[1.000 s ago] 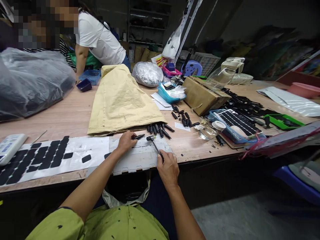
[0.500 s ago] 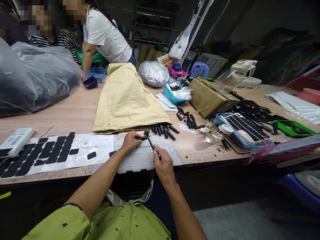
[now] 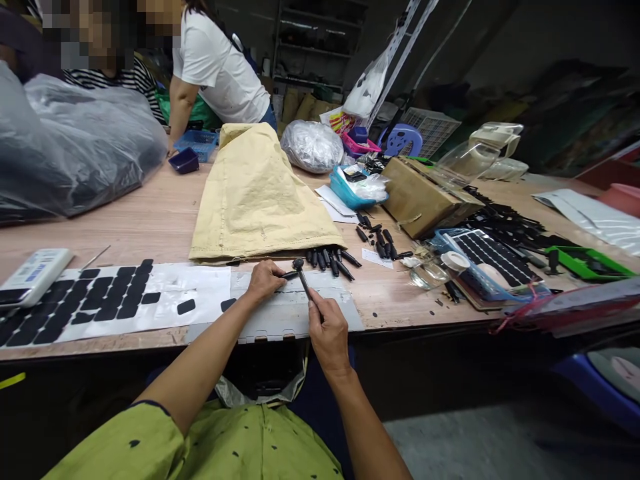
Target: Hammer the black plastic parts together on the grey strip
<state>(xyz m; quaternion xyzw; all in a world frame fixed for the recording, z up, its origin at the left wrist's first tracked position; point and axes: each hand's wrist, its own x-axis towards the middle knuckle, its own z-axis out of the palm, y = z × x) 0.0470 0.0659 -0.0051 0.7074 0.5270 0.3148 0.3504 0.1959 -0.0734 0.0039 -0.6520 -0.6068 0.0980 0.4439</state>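
In the head view, my right hand [image 3: 327, 327] is closed around the handle of a small hammer [image 3: 304, 280] with a metal shaft and a dark rounded head. My left hand [image 3: 266, 279] pinches a slim black piece [image 3: 289, 275], its tip pointing right beside the hammer head. Whether head and piece touch, I cannot tell. Both hands are over a grey board [image 3: 280, 317] at the table's front edge. Behind them, several black tapered parts [image 3: 327, 260] stick out from under a tan sack [image 3: 260, 207].
At left, a white sheet with black stickers [image 3: 200, 283] lies beside a white boxed device [image 3: 37, 273]. More black parts [image 3: 383, 240], a cardboard box [image 3: 425, 197] and a blue basket [image 3: 487, 270] are at right. Two people are across the table, near a large plastic bag [image 3: 95, 147].
The hammer head has shifted slightly against the black piece. Both hands keep their grips. The whole view has moved a little, so the table things appear slightly further right.
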